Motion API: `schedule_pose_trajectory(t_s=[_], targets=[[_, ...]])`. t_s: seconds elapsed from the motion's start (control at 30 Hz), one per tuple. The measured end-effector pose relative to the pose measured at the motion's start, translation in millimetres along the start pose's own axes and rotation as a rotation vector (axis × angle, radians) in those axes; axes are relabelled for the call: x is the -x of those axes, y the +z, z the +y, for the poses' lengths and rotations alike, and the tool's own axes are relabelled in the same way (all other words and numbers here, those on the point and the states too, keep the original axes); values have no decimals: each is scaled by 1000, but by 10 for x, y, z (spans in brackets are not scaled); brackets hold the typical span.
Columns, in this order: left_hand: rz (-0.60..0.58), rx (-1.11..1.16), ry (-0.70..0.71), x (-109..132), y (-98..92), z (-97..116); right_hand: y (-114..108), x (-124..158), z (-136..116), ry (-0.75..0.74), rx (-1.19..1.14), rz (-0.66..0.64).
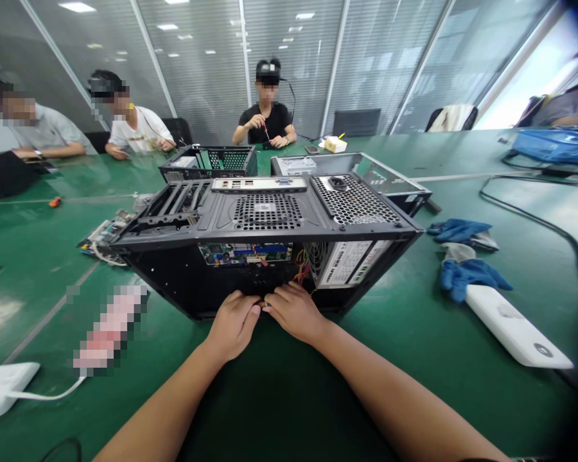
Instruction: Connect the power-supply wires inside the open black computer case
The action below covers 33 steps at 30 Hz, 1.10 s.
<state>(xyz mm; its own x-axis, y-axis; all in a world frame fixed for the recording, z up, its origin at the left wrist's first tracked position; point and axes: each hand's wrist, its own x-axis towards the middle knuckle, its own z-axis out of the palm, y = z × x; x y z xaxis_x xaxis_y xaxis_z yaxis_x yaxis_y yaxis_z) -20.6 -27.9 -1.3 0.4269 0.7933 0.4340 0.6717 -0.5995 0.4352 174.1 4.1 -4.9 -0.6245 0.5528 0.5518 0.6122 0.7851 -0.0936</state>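
Both bare forearms reach in from the bottom edge, and the left hand (234,323) and right hand (296,311) meet side by side at the lower rim of a black metal desktop computer case (270,215). The case lies on its side with its open face towards the camera, in the middle of the green table (414,366). Both hands have their fingers curled in, fingertips touching each other against the rim; whether they pinch anything I cannot tell.

Just above the right hand hangs a bundle of red and yellow wires (300,266), between a green circuit board (245,253) and a grey labelled power supply box (349,260). Well apart to the right lie crumpled blue gloves (465,276) beside a white oblong plastic device (515,328). Three other people sit at the far side.
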Motion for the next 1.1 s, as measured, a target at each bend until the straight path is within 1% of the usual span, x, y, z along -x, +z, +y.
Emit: schedule_pose_trajectory(t_s=[0.13, 0.4, 0.47, 0.7, 1.1], targets=[[-6, -60, 23, -3, 27, -20, 1, 5, 8, 3, -5, -16], [63, -260, 48, -5, 38, -50, 0, -7, -3, 15, -31, -89], [54, -252, 46, -3, 39, -50, 1, -10, -9, 22, -31, -89], [-16, -155, 6, -7, 45, -41, 21, 10, -5, 42, -54, -28], [-5, -146, -16, -4, 70, -89, 24, 4, 13, 49, -42, -67]])
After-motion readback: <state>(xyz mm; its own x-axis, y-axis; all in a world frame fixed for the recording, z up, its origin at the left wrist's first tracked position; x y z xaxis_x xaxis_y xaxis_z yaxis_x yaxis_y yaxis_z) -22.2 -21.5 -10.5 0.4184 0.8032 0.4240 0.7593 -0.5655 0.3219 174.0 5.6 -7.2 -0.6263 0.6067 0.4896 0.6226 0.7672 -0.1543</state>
